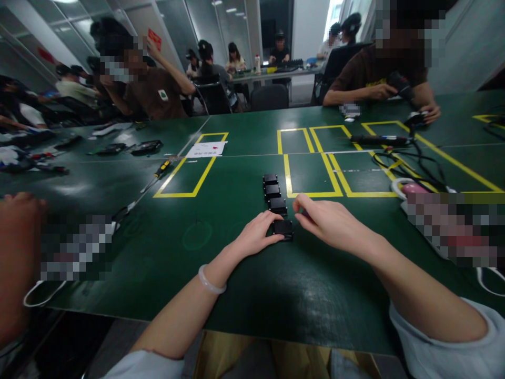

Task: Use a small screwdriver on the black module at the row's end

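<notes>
Several small black box-like parts stand in a short row on the green table point(236, 279). My left hand point(258, 232), with a pale bangle on its wrist, grips the nearest black box point(283, 227) between thumb and fingers; it sits at the table surface. Just beyond its fingertips is another black box point(277, 204), and the farthest black box point(270, 179) ends the row. To the right of the gripped box, my right hand point(329, 220) hovers with thumb and fingers curled together. Whatever may be between those fingers is too small and hidden to name.
Yellow tape outlines point(313, 194) mark the table ahead. A paper sheet point(207, 149) and a screwdriver point(162, 168) lie left; a black pen-shaped tool point(381, 140) and cables point(430, 168) lie right. Blurred-out objects sit at both sides. Another person's arm point(18, 252) reaches in at left; others sit opposite.
</notes>
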{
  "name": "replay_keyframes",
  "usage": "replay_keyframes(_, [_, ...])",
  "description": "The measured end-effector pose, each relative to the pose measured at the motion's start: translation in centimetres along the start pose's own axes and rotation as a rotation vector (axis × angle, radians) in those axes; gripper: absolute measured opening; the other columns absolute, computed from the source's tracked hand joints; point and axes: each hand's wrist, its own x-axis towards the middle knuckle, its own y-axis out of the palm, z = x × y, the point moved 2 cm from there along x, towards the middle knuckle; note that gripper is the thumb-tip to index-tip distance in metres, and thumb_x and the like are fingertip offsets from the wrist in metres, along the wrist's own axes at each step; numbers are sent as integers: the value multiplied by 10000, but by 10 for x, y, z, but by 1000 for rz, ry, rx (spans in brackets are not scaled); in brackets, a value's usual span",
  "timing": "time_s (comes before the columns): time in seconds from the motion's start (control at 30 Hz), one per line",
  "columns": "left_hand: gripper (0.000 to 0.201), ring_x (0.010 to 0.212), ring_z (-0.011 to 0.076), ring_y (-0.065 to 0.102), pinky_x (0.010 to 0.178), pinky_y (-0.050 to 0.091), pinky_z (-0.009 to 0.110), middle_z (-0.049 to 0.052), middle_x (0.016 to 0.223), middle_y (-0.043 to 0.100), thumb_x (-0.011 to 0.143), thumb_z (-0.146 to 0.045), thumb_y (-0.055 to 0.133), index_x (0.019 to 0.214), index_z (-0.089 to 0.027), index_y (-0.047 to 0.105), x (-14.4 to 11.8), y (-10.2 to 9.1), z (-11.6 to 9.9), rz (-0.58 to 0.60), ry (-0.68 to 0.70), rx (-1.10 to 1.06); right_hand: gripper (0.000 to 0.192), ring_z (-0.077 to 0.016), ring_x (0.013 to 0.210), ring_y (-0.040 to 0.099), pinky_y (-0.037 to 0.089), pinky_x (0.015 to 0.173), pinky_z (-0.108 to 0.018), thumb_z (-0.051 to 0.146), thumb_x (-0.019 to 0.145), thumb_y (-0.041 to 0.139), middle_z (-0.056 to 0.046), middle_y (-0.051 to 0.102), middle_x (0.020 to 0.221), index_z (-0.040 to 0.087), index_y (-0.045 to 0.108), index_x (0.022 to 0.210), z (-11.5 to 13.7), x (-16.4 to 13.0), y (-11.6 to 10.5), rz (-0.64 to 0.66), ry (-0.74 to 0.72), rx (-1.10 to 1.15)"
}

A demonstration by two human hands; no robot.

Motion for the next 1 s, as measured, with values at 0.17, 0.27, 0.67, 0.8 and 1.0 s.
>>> replay_keyframes(0.17, [382,1099,254,548,933,461,385,74,1180,565,883,-413,625,1193,-220,516,0,1,0,-2,-3,3,120,-162,632,542,264,557,-264,317,938,417,-1,603,744,214,463,979,-1,1,0,5,19,12])
replay_keyframes(0.27, [390,1103,255,546,935,461,385,72,1178,566,885,-416,621,1209,-226,516,0,1,0,-4,-3,6,182,-170,626,538,257,556,-268,386,958,407,-1,586,708,218,472,931,-2,2,2,18,24,-7])
replay_keyframes(0.67, [384,1090,254,549,921,464,383,69,1170,566,886,-418,620,1207,-235,517,0,2,1,-11,0,2,172,-153,611,517,269,555,-258,385,951,428,14,576,717,218,452,983,-1,-1,0,1,6,15])
replay_keyframes(0.8, [385,1092,250,546,913,466,376,64,1177,566,886,-416,621,1210,-237,513,0,2,2,-7,-3,-1,127,-154,606,518,266,556,-262,329,956,406,12,572,707,216,457,979,-3,0,2,7,3,-2])
replay_keyframes(1.0, [369,1087,248,547,916,465,377,64,1171,567,884,-419,622,1187,-231,522,0,2,2,-12,4,-3,130,-148,619,530,278,556,-258,286,919,440,8,599,761,212,430,1025,-1,-2,-1,-3,8,52])
